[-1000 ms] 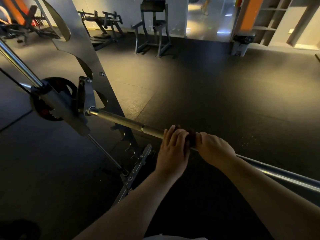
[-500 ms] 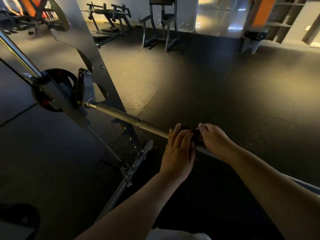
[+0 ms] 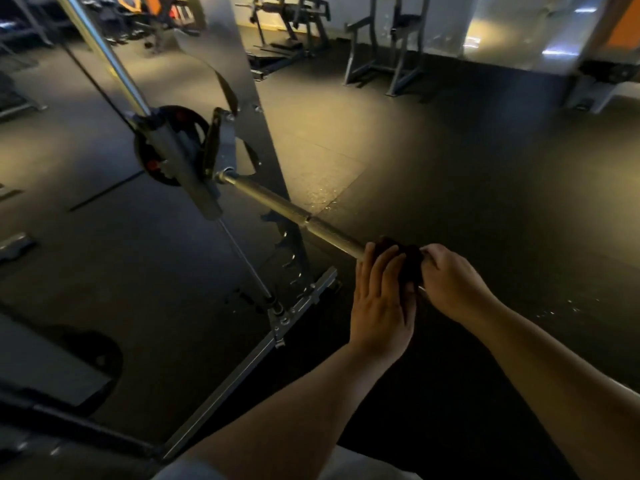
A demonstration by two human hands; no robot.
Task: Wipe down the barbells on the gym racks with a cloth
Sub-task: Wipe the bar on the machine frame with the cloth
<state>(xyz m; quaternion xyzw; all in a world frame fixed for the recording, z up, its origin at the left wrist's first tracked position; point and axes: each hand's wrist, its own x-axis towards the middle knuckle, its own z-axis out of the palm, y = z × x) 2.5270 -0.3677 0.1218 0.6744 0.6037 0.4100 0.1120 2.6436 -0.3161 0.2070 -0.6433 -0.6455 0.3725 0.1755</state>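
arms: both of mine reach in from the bottom edge and meet at the bar.
left hand point(image 3: 381, 299): fingers lie fairly straight across the cloth, pressing it onto the bar. Thumb hidden, so I can't tell if it hooks under.
right hand point(image 3: 450, 282): fingers curled, pinching the cloth's right end. Just beside the left hand.
cloth point(image 3: 410, 263): dark, bunched round the bar between my two hands, partly under the left fingertips.
bar point(image 3: 294, 215): comes out from under the cloth and runs up-left to the rack. To the right it's hidden behind my right hand and arm.
progress: mid-wipe on this bar, I'd say. Too dim to tell cleaned metal from uncleaned.
left to do: likely the bare stretch between cloth and rack, including the step in the sleeve. Can't judge the right half or any other bars.
rack point(image 3: 239, 81): steel upright. The bar's end meets the carriage there, with a plate point(image 3: 188, 124) behind it.
far: machines point(image 3: 391, 39) by the wall, well apart.
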